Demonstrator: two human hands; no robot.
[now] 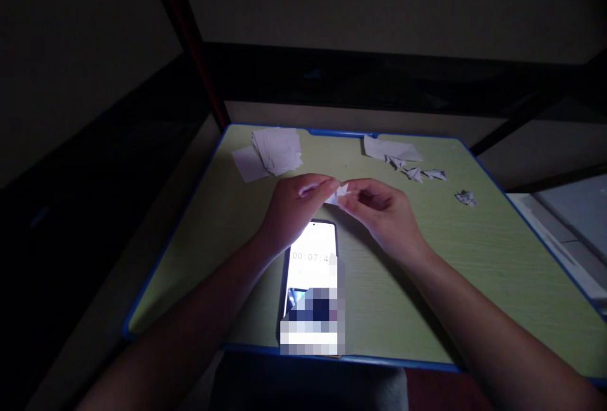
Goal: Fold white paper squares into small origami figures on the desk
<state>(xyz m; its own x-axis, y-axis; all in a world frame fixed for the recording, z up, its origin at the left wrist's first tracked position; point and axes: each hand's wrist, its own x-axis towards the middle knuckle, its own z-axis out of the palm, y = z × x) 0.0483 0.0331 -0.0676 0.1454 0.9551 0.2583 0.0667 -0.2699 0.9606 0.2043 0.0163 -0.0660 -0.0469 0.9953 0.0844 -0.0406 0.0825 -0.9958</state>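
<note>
Both of my hands meet over the middle of a pale green table with a blue rim. My left hand and my right hand each pinch a small folded piece of white paper between the fingertips, holding it just above the tabletop. A lit phone lies flat under my wrists, its bright screen showing a timer.
A fanned stack of white paper sheets lies at the table's far left. At the far right lie another sheet, a few small folded paper pieces and one more apart. The room around is dark.
</note>
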